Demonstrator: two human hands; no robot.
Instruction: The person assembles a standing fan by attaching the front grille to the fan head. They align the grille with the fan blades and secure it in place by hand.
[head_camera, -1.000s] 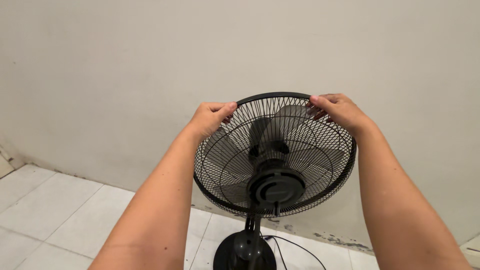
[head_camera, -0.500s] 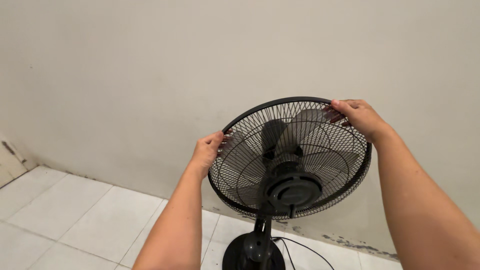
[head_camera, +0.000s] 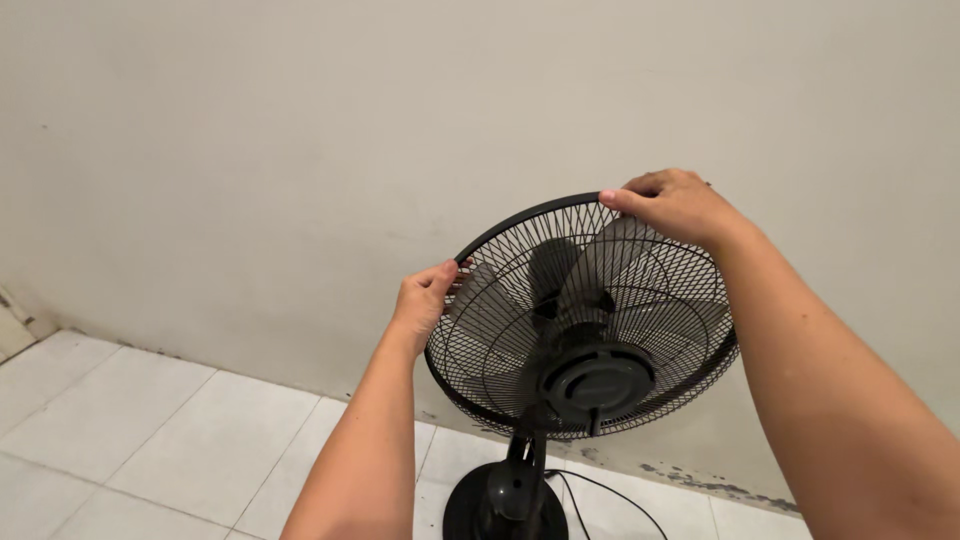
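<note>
The black standing fan stands in front of you, close to the wall, its round head tilted so that the rear of the wire cage faces up toward you. Through the wires you can see the grey translucent blades, and at the middle of the cage sits the round black motor housing. Below it a short black neck runs down to the round base, which rests on the floor at the bottom edge of the view. A thin black cord trails away from the base to the right across the tiles.

The floor is laid with large white tiles with pale grout lines. The wall behind the fan is plain off-white, bare, and scuffed and dark-stained along its foot where it meets the tiles.

Your left hand is at the left side of the cage rim, arm stretched up from the lower middle of the view; the fingers curl round the black rim and the thumb presses the near side, so the hand is closed on the cage. Your right hand sits on the top of the rim, wrist bent down, forearm coming in from the lower right; its fingers hook over the far edge and the thumb lies along the near side, a closed hold on the same cage. The two hands are well apart on the rim.
</note>
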